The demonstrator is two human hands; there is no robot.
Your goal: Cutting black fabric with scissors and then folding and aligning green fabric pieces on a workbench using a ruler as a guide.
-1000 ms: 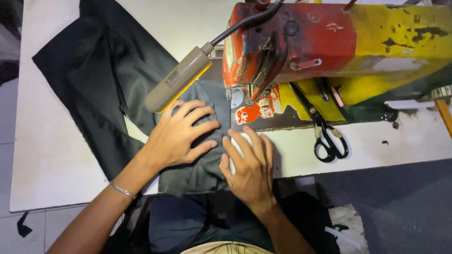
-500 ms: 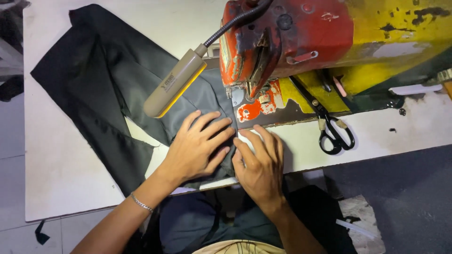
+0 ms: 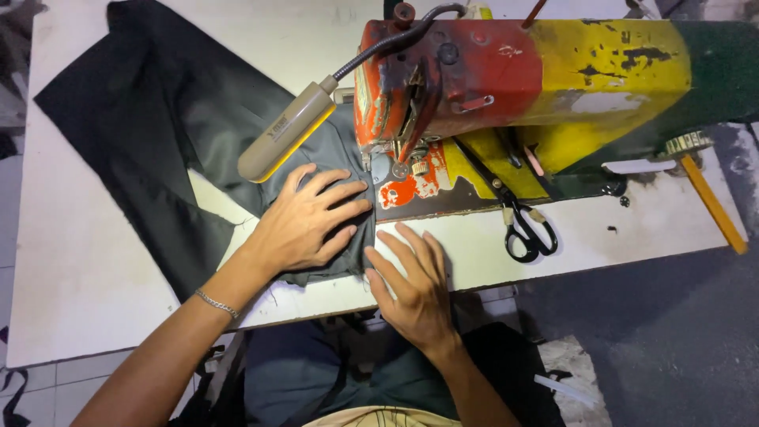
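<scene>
Fingers [image 3: 336, 194] spread flat on dark cloth [image 3: 158, 158] — sewing machine [image 3: 490, 79] ahead, scissors [image 3: 526, 229] beside

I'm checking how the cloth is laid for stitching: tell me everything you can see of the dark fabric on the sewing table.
The dark fabric is a large piece of black-to-charcoal woven cloth, smooth with soft folds. It spreads across the left of the white table, narrowing toward the sewing machine, where its edge runs under the machine head. The left hand lies flat on it, fingers spread; the right hand rests at its near edge by the table's front. A lamp hangs over it.
</scene>
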